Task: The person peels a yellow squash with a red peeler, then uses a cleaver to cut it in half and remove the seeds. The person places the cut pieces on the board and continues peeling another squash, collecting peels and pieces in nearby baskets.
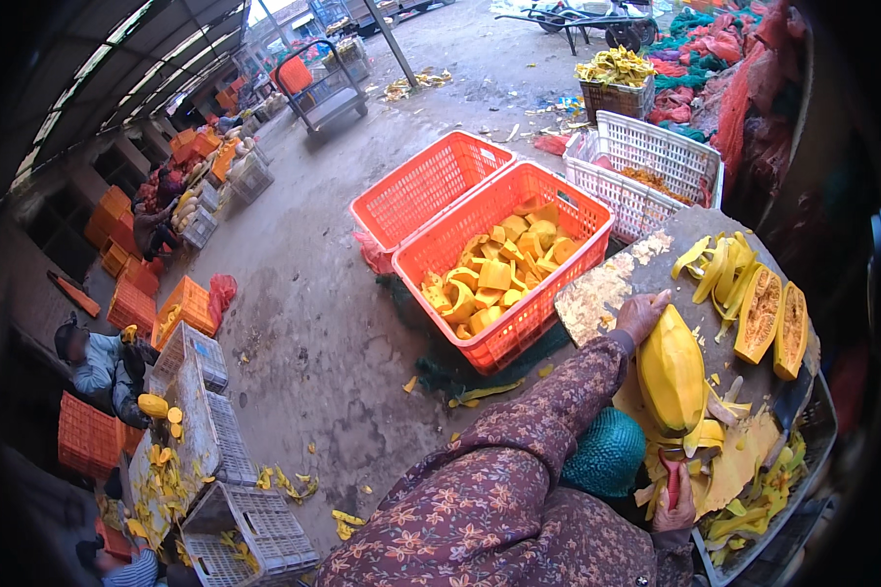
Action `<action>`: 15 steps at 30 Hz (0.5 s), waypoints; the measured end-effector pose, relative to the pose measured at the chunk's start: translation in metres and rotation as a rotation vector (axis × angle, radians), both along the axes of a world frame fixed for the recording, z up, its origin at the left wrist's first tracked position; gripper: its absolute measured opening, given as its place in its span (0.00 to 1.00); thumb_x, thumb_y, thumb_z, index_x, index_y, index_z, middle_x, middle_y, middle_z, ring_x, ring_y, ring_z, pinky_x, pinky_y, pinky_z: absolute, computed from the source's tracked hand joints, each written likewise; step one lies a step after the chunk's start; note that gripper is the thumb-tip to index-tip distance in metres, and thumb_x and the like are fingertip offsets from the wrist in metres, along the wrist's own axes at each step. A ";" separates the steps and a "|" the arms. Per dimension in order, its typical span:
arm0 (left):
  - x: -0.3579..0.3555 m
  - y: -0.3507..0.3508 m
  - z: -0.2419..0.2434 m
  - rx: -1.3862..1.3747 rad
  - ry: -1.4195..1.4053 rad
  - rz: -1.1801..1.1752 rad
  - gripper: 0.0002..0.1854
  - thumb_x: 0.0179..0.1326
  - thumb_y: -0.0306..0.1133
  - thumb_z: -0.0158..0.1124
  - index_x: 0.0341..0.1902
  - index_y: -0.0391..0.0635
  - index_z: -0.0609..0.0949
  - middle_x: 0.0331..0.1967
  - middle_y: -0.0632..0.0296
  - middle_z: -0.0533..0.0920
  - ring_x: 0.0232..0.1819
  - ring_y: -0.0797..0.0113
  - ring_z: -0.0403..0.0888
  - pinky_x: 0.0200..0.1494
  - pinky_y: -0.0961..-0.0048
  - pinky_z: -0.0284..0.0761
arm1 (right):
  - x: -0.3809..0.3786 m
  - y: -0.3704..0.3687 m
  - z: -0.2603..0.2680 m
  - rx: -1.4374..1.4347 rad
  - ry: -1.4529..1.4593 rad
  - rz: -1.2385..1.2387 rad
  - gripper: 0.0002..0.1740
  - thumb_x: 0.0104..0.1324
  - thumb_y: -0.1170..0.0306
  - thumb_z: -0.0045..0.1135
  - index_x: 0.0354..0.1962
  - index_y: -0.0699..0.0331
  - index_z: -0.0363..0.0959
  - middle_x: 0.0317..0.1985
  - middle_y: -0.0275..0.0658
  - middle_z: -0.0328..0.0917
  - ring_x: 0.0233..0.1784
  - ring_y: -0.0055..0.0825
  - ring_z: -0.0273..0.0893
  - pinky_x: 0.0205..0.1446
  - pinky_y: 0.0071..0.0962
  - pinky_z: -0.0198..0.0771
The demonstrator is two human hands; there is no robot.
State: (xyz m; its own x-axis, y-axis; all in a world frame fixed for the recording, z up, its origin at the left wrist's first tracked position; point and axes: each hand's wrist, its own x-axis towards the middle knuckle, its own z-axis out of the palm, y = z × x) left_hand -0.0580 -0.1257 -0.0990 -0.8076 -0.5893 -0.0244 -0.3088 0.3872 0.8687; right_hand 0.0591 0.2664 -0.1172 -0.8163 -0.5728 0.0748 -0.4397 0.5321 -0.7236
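Note:
My left hand (642, 317) holds the far end of a mostly peeled yellow squash (672, 374), which lies lengthwise on a worn board (631, 275). At its near end, my right hand (674, 508) grips the red handle of a peeler (672, 477). The peeler's head is close to strips of peel below the squash. Two halved squash pieces (758, 315) lie cut side up at the right, with seeds and pulp showing. Beside them is a pile of yellow peel (721, 271). A dark blade (793, 400), perhaps a knife, rests at the board's right edge.
An orange crate (503, 345) of squash chunks (495, 275) stands left of the board, with another orange crate (429, 192) behind. A white crate (657, 147) sits beyond. Below the board, a crate (760, 547) holds peelings. Other people (103, 367) sit among crates at left.

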 end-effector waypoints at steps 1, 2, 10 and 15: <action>0.000 0.000 0.000 -0.002 -0.003 -0.005 0.33 0.71 0.63 0.45 0.40 0.45 0.87 0.40 0.43 0.85 0.47 0.43 0.83 0.52 0.53 0.76 | -0.001 0.000 0.000 0.024 0.029 0.004 0.32 0.67 0.65 0.58 0.68 0.59 0.66 0.61 0.51 0.75 0.63 0.47 0.76 0.64 0.36 0.72; 0.000 0.000 -0.001 0.002 0.001 0.001 0.33 0.71 0.62 0.45 0.40 0.45 0.87 0.40 0.43 0.85 0.47 0.43 0.83 0.52 0.53 0.76 | -0.001 -0.001 0.001 0.046 0.057 0.007 0.32 0.66 0.65 0.58 0.68 0.59 0.66 0.61 0.51 0.76 0.62 0.48 0.76 0.64 0.37 0.72; 0.001 0.001 0.004 0.015 -0.001 -0.018 0.32 0.71 0.62 0.45 0.41 0.45 0.86 0.42 0.42 0.85 0.47 0.41 0.83 0.53 0.53 0.76 | 0.004 -0.023 0.036 0.037 0.081 0.186 0.29 0.66 0.67 0.57 0.65 0.60 0.69 0.53 0.53 0.78 0.51 0.51 0.80 0.53 0.40 0.76; 0.006 0.006 0.011 0.035 0.066 0.055 0.32 0.69 0.62 0.47 0.44 0.45 0.87 0.41 0.40 0.84 0.48 0.41 0.83 0.54 0.53 0.75 | -0.015 -0.050 0.061 0.090 0.170 0.258 0.29 0.66 0.62 0.56 0.65 0.59 0.68 0.48 0.52 0.81 0.45 0.50 0.82 0.47 0.39 0.78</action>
State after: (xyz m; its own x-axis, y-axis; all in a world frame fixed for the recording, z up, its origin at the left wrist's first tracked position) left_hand -0.0521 -0.1197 -0.0883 -0.7748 -0.6321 0.0068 -0.2701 0.3407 0.9006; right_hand 0.0437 0.2160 -0.0566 -0.6237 -0.7695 0.1375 -0.6789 0.4461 -0.5832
